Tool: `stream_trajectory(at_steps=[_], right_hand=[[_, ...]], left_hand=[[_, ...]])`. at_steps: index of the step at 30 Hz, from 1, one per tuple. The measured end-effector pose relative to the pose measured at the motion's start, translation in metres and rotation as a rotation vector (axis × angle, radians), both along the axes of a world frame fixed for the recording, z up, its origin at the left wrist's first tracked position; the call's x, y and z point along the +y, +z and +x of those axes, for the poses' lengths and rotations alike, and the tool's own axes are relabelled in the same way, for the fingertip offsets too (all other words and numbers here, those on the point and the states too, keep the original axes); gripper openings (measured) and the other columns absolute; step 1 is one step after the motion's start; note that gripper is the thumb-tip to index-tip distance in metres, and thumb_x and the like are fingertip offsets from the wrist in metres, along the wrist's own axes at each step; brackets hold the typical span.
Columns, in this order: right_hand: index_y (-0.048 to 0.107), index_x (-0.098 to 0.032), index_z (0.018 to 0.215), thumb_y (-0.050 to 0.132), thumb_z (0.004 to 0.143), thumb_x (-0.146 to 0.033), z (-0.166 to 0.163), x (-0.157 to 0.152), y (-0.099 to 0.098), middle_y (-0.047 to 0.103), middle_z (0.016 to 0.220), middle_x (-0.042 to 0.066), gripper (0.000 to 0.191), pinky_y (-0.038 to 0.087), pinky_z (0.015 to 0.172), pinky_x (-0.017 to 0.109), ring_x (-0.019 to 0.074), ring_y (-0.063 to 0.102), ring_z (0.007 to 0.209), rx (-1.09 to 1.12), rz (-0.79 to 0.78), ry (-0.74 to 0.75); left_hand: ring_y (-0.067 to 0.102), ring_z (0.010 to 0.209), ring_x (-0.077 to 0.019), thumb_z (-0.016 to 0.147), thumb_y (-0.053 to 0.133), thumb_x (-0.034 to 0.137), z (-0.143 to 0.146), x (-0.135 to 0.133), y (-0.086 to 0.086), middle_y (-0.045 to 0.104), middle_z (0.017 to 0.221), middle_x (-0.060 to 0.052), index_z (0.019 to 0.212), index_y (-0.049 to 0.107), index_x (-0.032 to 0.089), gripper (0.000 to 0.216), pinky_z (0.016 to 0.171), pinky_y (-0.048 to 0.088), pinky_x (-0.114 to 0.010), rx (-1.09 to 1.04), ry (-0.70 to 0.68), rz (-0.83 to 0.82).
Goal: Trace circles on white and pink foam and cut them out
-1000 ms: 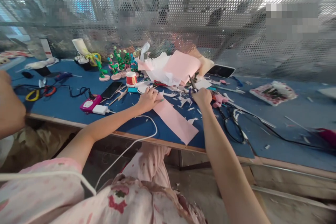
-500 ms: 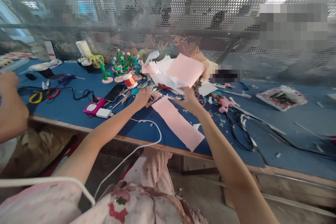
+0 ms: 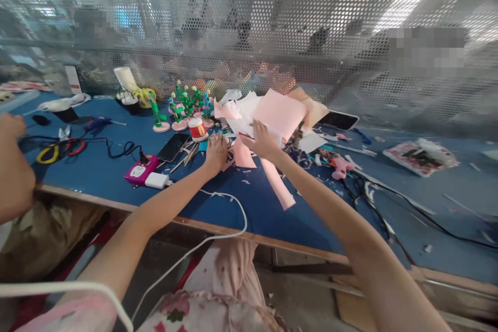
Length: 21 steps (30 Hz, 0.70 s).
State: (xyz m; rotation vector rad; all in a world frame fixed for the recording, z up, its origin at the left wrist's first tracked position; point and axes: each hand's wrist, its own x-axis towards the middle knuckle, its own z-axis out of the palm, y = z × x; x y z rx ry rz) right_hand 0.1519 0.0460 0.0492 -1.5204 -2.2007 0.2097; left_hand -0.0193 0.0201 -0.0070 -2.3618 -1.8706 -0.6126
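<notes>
My right hand (image 3: 264,141) reaches over the pink paper strip (image 3: 280,189), fingers stretched out and thumb apart; I can't tell whether I'm pinching any of it. The strip slopes from under that hand toward the front edge of the blue desk (image 3: 252,207). A shorter pink flap (image 3: 243,155) shows between my hands, and whether it belongs to the same strip is unclear. My left hand (image 3: 217,154) is palm down with its fingers slightly spread, just beside the red-and-white tub (image 3: 198,130); whatever may be under it is hidden. Thin wooden sticks (image 3: 190,154) and a dark phone (image 3: 174,147) lie left of it. Behind my hands a larger pink sheet (image 3: 280,111) tops a loose paper heap, and a pink glue gun (image 3: 342,167) lies to my right.
</notes>
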Motion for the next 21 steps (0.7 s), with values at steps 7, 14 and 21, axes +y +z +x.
stream_trajectory(at_steps=[7, 14, 21], right_hand=[[0.016, 0.01, 0.151, 0.061, 0.083, -0.047, -0.066, 0.086, 0.009, 0.012, 0.159, 0.034, 0.1, 0.014, 0.119, 0.055, 0.0395, 0.006, 0.151, -0.005, 0.002, -0.155], [0.015, 0.016, 0.148, 0.062, 0.079, -0.033, -0.074, 0.098, -0.002, 0.014, 0.155, 0.041, 0.098, 0.017, 0.115, 0.06, 0.0477, 0.013, 0.147, -0.012, -0.016, -0.349], [0.021, 0.004, 0.152, 0.037, 0.087, -0.017, -0.046, 0.11, 0.041, 0.027, 0.157, 0.027, 0.07, 0.027, 0.115, 0.051, 0.0338, 0.025, 0.147, 0.099, 0.262, -0.256]], left_hand=[[0.017, 0.151, -0.036, 0.086, 0.039, 0.012, 0.008, -0.017, -0.001, 0.027, 0.16, -0.023, 0.151, 0.026, 0.005, 0.067, 0.122, 0.019, -0.056, 0.013, -0.242, 0.155], [0.002, 0.152, -0.034, 0.085, 0.033, 0.011, 0.016, -0.015, -0.023, 0.016, 0.161, -0.026, 0.153, 0.012, 0.001, 0.072, 0.121, 0.023, -0.056, 0.047, -0.437, 0.089], [-0.002, 0.151, -0.0337, 0.085, 0.03, 0.004, 0.02, -0.012, -0.025, 0.012, 0.161, -0.029, 0.152, 0.013, 0.003, 0.069, 0.121, 0.022, -0.057, -0.061, -0.438, 0.029]])
